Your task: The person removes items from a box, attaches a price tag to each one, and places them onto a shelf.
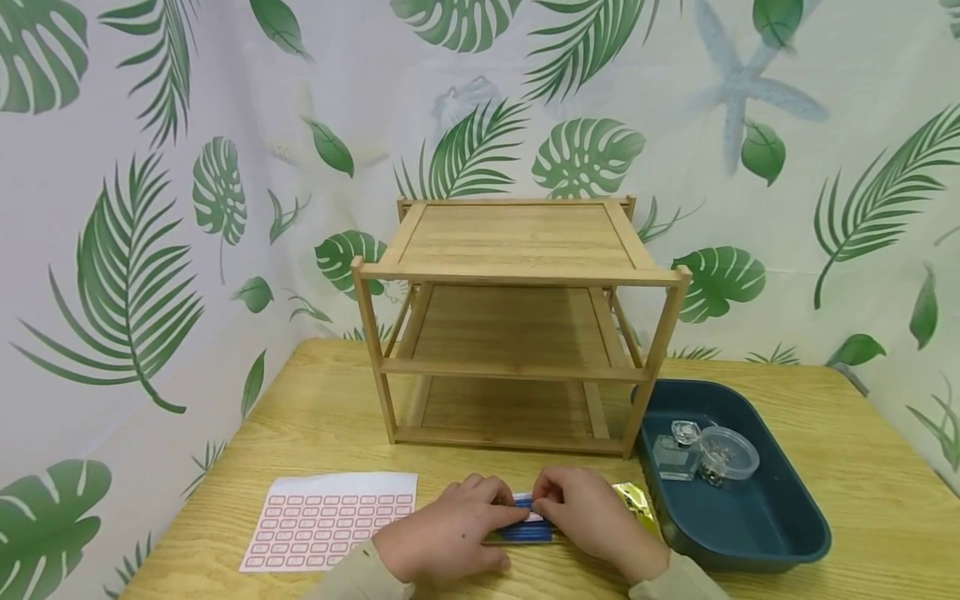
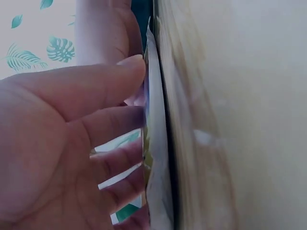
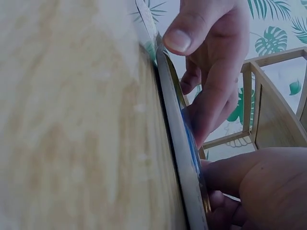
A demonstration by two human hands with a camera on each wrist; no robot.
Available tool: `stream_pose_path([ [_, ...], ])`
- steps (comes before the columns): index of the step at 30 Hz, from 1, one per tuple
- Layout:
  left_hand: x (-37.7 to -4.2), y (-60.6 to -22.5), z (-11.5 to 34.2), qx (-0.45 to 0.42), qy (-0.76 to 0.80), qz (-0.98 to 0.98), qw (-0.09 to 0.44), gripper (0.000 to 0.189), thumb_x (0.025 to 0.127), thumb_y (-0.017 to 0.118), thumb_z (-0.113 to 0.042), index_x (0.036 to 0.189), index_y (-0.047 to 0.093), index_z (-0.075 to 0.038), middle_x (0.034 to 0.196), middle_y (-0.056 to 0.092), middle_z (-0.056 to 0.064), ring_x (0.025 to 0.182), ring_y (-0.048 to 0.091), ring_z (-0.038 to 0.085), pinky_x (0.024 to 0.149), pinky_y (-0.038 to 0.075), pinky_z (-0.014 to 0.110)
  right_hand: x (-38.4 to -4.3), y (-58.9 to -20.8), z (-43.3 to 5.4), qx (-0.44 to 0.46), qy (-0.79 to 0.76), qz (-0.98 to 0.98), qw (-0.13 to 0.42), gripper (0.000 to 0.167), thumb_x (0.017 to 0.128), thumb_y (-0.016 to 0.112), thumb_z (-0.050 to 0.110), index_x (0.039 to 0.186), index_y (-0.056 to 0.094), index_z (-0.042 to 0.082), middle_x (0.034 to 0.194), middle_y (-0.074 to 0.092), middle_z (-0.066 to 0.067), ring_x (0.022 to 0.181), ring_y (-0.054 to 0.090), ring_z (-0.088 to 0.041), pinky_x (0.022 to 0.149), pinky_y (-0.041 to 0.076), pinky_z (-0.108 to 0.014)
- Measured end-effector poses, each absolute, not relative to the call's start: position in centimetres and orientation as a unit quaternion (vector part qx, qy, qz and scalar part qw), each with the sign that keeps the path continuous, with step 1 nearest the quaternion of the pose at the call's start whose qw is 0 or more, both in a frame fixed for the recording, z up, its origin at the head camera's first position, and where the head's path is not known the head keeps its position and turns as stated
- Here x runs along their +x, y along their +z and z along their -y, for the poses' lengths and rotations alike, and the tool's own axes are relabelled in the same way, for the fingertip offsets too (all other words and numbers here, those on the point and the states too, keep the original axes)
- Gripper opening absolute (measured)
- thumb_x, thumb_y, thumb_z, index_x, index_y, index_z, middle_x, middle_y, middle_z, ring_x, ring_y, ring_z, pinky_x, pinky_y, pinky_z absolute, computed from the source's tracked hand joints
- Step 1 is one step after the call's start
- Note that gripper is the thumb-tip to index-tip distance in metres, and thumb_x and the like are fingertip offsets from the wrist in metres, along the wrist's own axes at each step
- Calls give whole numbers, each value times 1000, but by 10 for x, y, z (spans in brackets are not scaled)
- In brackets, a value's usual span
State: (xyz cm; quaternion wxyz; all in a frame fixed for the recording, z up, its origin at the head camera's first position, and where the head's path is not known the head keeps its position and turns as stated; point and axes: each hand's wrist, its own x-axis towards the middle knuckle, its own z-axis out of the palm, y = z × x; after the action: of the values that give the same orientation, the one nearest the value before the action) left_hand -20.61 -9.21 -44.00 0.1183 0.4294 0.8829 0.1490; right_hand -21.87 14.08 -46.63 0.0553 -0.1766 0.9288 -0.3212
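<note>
A flat blue and yellow packet (image 1: pixel 517 532) lies on the table, with a small white label (image 1: pixel 534 516) on its blue part. My left hand (image 1: pixel 459 527) rests over the packet's left side, its index fingertip touching the label. In the left wrist view, its fairly straight fingers (image 2: pixel 112 127) reach the packet's face. From the right, my right hand (image 1: pixel 588 515) pinches at the label's edge between thumb and bent index finger. The right wrist view shows the packet (image 3: pixel 184 139) edge-on, with my right hand (image 3: pixel 259 187) against it; the fingertips are partly hidden.
A label sheet (image 1: pixel 330 521) with red-framed stickers lies left of my hands. Behind them stands a three-tier wooden shelf (image 1: pixel 517 367). On the right, a dark teal bin (image 1: pixel 750 533) holds a glass bottle (image 1: pixel 677 460) and a round clear container (image 1: pixel 727 454).
</note>
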Motion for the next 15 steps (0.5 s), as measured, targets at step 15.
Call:
stream_pose_path([
  [15, -212, -441, 98, 449, 170, -867, 133, 53, 98, 67, -40, 148, 53, -29, 138, 48, -8, 118, 42, 9, 97, 41, 35, -216, -465, -149, -233, -325, -915, 60, 18, 92, 75, 14, 82, 68, 27, 80, 54, 12, 71, 51, -6, 62, 45, -27],
])
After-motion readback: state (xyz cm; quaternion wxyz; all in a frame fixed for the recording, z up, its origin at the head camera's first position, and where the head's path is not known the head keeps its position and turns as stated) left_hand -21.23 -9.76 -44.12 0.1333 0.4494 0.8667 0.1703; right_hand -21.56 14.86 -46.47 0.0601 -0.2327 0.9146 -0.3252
